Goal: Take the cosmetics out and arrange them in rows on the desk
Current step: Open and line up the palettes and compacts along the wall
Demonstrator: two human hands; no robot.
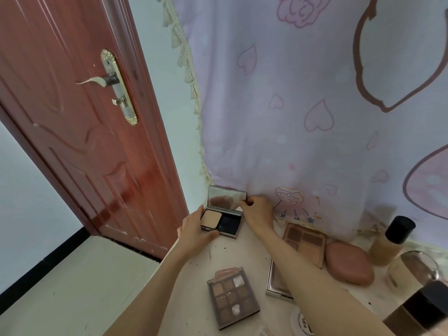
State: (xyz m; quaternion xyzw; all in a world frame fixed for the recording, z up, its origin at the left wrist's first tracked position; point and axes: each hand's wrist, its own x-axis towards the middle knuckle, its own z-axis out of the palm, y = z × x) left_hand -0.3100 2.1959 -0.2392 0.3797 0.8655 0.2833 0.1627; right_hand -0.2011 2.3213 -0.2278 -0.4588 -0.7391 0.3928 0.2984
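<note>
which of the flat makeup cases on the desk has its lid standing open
The powder compact at the back by the curtain, held by both hands: its mirrored lid stands upright. The nine-pan palette and the four-pan palette lie flat, with no raised lid.

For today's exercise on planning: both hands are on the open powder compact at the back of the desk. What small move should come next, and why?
Probably fold the mirrored lid down. The left hand holds the base of the powder compact while the right hand pinches the lid's edge, and the eyeshadow palette nearby already lies flat and closed on the desk.
</note>
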